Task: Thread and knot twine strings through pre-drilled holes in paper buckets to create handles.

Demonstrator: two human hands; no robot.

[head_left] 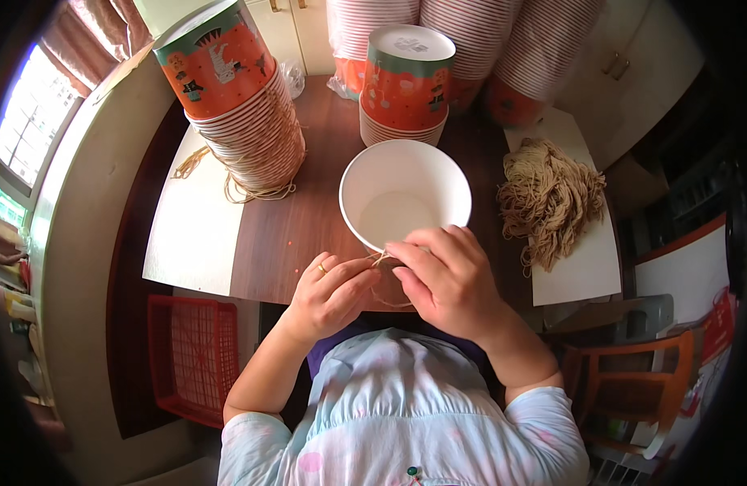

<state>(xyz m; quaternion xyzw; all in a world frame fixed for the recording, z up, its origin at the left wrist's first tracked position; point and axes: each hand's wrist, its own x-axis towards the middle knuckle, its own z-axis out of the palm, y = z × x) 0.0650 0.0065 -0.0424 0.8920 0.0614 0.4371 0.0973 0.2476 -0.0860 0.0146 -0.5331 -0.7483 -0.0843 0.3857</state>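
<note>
Between my two hands, in front of a white paper bucket, runs a thin tan cord (380,258). My left hand (333,293), with a ring on one finger, pinches the cord near the bucket's front rim. My right hand (450,279) is closed on the cord just to the right, its fingers by the rim. A loop of the cord hangs below the hands. The open bucket (402,190) stands mouth up on the table, tilted toward me, its white inside showing; its outer wall is mostly hidden.
At the back left rises a tall stack of orange and green buckets (236,105) with cords round it. A shorter upside-down stack (407,81) stands behind the bucket, wrapped stacks (470,49) behind that. A tan cord heap (551,198) lies right. A red crate (195,356) and wooden chair (632,389) flank me.
</note>
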